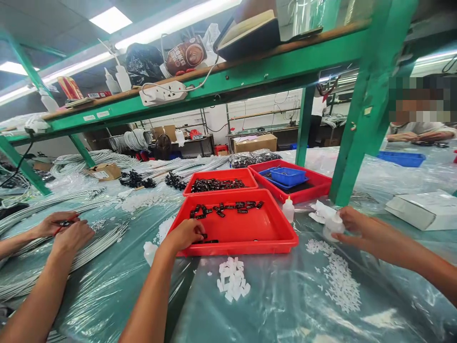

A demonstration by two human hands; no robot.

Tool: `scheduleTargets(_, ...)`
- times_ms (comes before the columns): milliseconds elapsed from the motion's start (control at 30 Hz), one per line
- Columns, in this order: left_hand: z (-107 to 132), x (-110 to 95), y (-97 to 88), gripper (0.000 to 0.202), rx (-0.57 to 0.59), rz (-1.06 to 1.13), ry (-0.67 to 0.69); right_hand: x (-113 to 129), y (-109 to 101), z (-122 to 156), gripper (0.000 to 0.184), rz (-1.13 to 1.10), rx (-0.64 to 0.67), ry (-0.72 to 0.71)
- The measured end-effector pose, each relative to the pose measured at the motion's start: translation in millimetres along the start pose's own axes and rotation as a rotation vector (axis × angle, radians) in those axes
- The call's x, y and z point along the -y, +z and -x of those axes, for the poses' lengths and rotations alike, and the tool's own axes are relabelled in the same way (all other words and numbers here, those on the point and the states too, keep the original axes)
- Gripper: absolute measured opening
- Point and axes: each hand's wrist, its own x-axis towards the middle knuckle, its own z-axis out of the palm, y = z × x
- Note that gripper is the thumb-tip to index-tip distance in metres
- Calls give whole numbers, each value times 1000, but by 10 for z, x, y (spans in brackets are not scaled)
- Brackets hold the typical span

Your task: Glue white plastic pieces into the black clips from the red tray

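reaching into near red tray (250, 247) with left hand (183, 234), pinching a black plastic part (206, 237), gripping white bottle (333, 225) in right hand (357, 228) just beside, for easy reach.

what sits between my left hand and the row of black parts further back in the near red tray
Nothing visible. The left hand is over the front rim of the near red tray, and only bare tray floor lies between it and the row of black parts.
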Motion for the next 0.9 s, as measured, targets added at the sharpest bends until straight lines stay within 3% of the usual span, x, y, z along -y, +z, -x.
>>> scheduleTargets(200, -46, 57, 35, 16, 3, 1, 31, 452, 14, 44, 60, -188, 25, 3)
scheduleTargets(300, -41, 27, 48, 20, -71, 10, 64, 762, 116, 128, 55, -286, 46, -19)
scheduleTargets(400, 33, -159, 32, 21, -255, 47, 170, 1042, 243, 231, 42, -282, 74, -60)
scheduleTargets(533, 231, -598, 62, 17, -574, 162, 446, 1322, 374, 358, 36, -301, 27, -65)
scheduleTargets(633, 363, -876, 178, 17, -693, 220, 662, 1451, 396, 435, 24, -355, 4, -96)
scheduleTargets(733, 429, -1025, 316, 14, -681, 247, 804, 1509, 369, 497, 20, -420, -17, -110)
scheduleTargets(900, 481, -1143, 448, 18, -538, 278, 887, 1546, 352, 553, 22, -381, 0, -136)
